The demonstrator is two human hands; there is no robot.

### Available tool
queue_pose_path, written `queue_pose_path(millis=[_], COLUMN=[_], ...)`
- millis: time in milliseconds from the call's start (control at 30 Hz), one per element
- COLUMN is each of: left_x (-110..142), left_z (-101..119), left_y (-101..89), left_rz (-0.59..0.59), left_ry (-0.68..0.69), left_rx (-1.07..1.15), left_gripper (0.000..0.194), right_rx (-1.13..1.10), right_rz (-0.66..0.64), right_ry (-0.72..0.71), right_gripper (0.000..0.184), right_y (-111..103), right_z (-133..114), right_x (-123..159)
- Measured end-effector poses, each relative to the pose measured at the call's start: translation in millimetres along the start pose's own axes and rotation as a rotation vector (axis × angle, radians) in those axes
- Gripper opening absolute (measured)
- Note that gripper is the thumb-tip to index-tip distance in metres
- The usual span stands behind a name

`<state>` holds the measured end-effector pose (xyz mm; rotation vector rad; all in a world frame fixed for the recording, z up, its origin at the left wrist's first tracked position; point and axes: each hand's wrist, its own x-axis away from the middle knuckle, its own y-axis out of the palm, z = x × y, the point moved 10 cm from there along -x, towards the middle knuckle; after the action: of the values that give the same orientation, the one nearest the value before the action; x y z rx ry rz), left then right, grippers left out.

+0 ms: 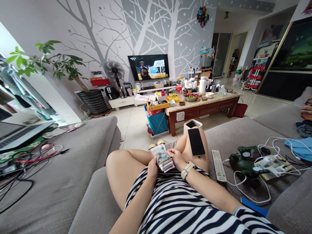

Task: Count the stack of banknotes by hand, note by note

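A thick stack of banknotes [166, 164] rests above my lap, its upper notes fanned apart. My left hand [152, 169] is closed round the stack's left side. With thumb and fingers pinched, my right hand [177, 158] grips the edge of a grey-green note at the top right. A pinkish note sticks out at the upper left of the stack. On my right wrist is a pale watch [187, 170]. A smartphone [196, 142] with a dark screen lies on my right knee, just beyond the right hand.
Right of me on the sofa lie a remote control [218, 165], a dark green figure [246, 162] and a power strip [273, 167] with white cables. Tangled cables [24, 162] and a laptop [17, 135] are at left. Ahead stands a crowded coffee table [202, 112] beside a blue bin [157, 123].
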<state>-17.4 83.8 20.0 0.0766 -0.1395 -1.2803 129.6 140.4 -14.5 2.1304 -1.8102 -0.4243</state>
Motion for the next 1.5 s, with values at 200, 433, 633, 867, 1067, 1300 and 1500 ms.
queue_pose_path(millis=[200,433,633,867,1067,1300,1500], left_x=[-3,-11,-9,-5,-3,-2,-1], left_z=[-4,-20,-19,-11,-9,-7,-4], left_y=[-0.3,-2.1,-3.5,-1.6,-0.8,-1.4,-1.2], left_rz=[-0.014,-0.013,0.002,0.0,0.0,0.012,0.014], left_ry=[0.001,-0.016,-0.021,-0.013,-0.017,-0.017,-0.005], left_rx=[0.01,0.045,0.048,0.039,0.025,0.01,0.01], left_gripper=[0.03,0.037,0.038,0.036,0.033,0.032,0.03], right_rx=[-0.002,-0.005,-0.003,-0.004,-0.007,-0.008,-0.02], right_rz=[-0.006,-0.011,-0.01,-0.01,-0.006,-0.008,-0.029], right_ry=[0.005,0.004,0.005,0.006,0.009,0.02,0.022], right_gripper=[0.028,0.027,0.029,0.03,0.03,0.031,0.031], right_y=[0,0,-1,-1,-1,1,4], right_z=[0,2,6,5,5,3,0], right_x=[0,-1,-3,-2,-1,1,4])
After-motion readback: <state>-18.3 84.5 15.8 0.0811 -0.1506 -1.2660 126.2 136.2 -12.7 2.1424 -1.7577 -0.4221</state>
